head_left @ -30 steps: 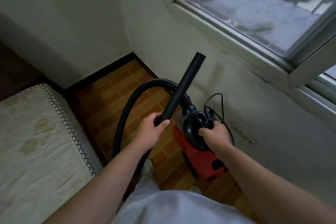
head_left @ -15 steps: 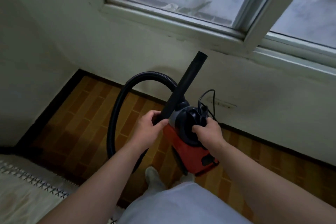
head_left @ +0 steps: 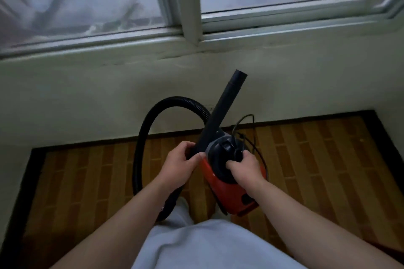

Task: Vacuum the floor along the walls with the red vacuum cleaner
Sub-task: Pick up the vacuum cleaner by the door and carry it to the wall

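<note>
My left hand (head_left: 178, 165) grips the tube (head_left: 220, 113); my right hand (head_left: 244, 167) clamps the vacuum (head_left: 229, 194) handle, hiding it; hose (head_left: 144, 137) end hidden behind my arm.

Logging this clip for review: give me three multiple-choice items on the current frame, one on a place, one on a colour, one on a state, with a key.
1. Where does the black tube point?
A. Up toward the wall under the window
B. Down onto the floor
C. Back at the person

2. What colour is the vacuum body?
A. Blue
B. Red
C. Yellow

3. What is the left hand doing?
A. Hanging free
B. Touching the window
C. Gripping the tube's base

Key: 1 A, its open end shows against the wall; 2 B, red casing below the right hand; 3 C, fingers wrap the tube.
</note>
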Demonstrator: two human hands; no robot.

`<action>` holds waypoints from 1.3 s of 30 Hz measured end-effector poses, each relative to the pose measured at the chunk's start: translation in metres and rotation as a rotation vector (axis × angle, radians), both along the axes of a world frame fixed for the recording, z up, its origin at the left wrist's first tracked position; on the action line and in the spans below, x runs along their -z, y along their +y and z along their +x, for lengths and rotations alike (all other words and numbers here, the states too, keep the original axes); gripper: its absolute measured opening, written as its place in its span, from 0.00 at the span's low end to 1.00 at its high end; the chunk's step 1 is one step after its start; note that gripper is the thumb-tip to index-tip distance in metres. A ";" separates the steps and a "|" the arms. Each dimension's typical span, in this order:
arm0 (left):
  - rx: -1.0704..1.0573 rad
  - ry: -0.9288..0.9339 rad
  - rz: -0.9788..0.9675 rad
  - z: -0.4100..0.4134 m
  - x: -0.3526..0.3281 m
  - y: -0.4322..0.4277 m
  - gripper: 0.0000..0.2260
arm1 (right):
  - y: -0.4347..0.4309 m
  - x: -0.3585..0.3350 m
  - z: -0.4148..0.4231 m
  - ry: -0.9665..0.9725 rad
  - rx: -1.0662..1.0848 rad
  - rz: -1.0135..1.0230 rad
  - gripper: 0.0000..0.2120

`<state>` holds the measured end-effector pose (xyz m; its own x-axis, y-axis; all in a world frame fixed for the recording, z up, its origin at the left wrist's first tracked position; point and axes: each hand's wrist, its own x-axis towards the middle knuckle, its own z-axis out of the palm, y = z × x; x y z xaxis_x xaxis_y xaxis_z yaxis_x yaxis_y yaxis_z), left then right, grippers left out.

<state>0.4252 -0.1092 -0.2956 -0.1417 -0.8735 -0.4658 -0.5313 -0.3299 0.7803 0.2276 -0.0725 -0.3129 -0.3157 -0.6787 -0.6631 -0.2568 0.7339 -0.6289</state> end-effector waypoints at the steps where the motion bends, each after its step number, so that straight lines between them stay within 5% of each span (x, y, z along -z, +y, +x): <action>1: 0.044 0.003 0.004 -0.008 0.001 -0.004 0.10 | 0.005 0.001 -0.006 -0.002 0.053 0.013 0.13; 12: 0.550 0.105 0.083 -0.078 0.023 -0.058 0.15 | 0.048 0.018 -0.019 0.075 0.686 0.110 0.12; 25: 0.976 0.055 0.078 -0.130 0.052 -0.063 0.17 | 0.083 0.080 0.023 -0.056 1.360 0.074 0.25; 39: 1.255 -0.117 0.153 -0.146 0.231 -0.046 0.16 | 0.089 0.270 0.070 -0.206 1.744 0.074 0.18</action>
<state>0.2794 -0.1557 -0.5262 -0.7810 -0.1054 -0.6156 -0.6060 0.3665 0.7060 0.2975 0.0165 -0.5824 -0.4906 0.3606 -0.7933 0.8619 0.0669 -0.5026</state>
